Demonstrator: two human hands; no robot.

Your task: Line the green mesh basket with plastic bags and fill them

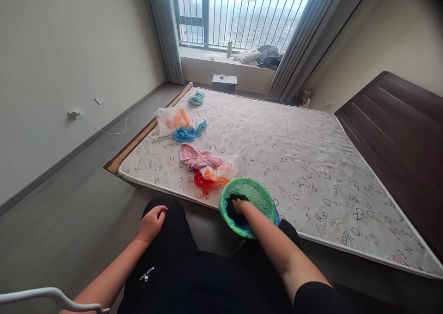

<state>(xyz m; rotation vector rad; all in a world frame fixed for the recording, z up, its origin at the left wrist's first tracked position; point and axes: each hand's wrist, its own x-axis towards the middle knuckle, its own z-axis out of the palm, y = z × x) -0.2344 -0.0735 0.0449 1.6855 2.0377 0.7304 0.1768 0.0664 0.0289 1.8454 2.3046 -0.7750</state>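
My right hand (238,206) reaches down into a green plastic basket (263,190) by the near edge of the mattress (304,157). Its fingers are closed on a crumpled black bundle (236,217) inside; whether that is cloth or a plastic bag I cannot tell. Blue film shows around the basket's rim. On my left knee rests my left hand (152,223), fingers curled in, with nothing seen in it. Left of the basket lie a red plastic bag (203,183), a white-and-orange plastic bag (228,167) and a pink towel-like cloth (199,158).
Farther up the mattress are a blue plastic bag (185,134), another white-and-orange bag (171,120) and a teal cloth (196,98). A dark headboard (387,120) stands right. Beyond the bed are a small cabinet (224,82) and a windowsill with bags (266,56). A white curved bar (44,292) juts in lower left.
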